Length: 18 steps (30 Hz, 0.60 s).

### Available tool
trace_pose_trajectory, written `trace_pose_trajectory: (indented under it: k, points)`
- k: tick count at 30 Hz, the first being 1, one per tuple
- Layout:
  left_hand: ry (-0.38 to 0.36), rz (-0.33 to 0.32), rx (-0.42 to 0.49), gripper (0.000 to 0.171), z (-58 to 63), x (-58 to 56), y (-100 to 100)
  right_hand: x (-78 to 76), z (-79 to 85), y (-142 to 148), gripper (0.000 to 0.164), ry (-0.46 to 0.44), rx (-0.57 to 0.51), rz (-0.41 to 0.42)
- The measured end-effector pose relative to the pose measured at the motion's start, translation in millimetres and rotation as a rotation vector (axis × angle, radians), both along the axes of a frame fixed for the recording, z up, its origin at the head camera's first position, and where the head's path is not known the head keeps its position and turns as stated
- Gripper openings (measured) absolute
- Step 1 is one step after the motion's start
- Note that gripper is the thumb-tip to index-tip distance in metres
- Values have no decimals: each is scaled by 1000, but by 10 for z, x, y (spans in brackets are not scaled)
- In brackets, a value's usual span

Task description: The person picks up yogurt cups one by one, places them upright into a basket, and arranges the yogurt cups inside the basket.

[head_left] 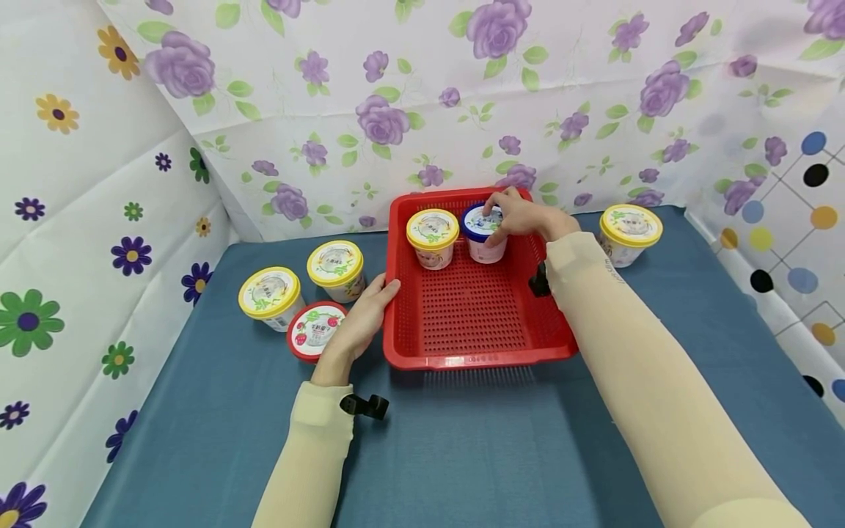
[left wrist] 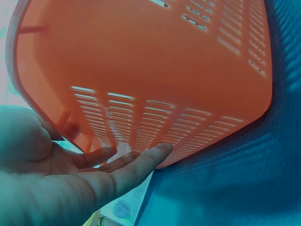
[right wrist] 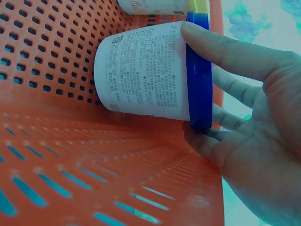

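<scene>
A red plastic basket (head_left: pixel 475 308) with a perforated floor stands at the back middle of the table. Inside it, my right hand (head_left: pixel 524 216) grips a tub with a blue lid (head_left: pixel 485 233) by the lid's edge, thumb on one side and fingers on the other, as the right wrist view shows. Beside that tub, on its left, sits a tub with a yellow lid (head_left: pixel 433 236). My left hand (head_left: pixel 361 317) holds the basket's left side, thumb on the rim; in the left wrist view its fingers (left wrist: pixel 136 172) lie extended along the slotted outer wall.
Left of the basket stand two yellow-lidded tubs (head_left: pixel 269 295) and a red-lidded tub (head_left: pixel 315 330), the last partly behind my left hand. Another yellow-lidded tub (head_left: pixel 629 233) is at the right, near my forearm. Flowered sheets (head_left: pixel 422 110) hang behind the blue tabletop (head_left: pixel 475 447).
</scene>
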<state>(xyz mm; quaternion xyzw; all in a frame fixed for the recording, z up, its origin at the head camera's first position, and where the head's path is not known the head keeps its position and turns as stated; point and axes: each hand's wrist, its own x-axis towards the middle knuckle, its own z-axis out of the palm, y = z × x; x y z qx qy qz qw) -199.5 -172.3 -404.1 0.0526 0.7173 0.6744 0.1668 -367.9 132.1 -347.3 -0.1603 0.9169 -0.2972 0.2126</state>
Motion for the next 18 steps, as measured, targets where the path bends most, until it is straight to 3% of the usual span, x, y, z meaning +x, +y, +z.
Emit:
trace_pose_trajectory:
  k: [18]
  points:
    - [5, -7, 1, 54, 9, 15, -10, 21, 25, -26, 62, -9, 45, 16]
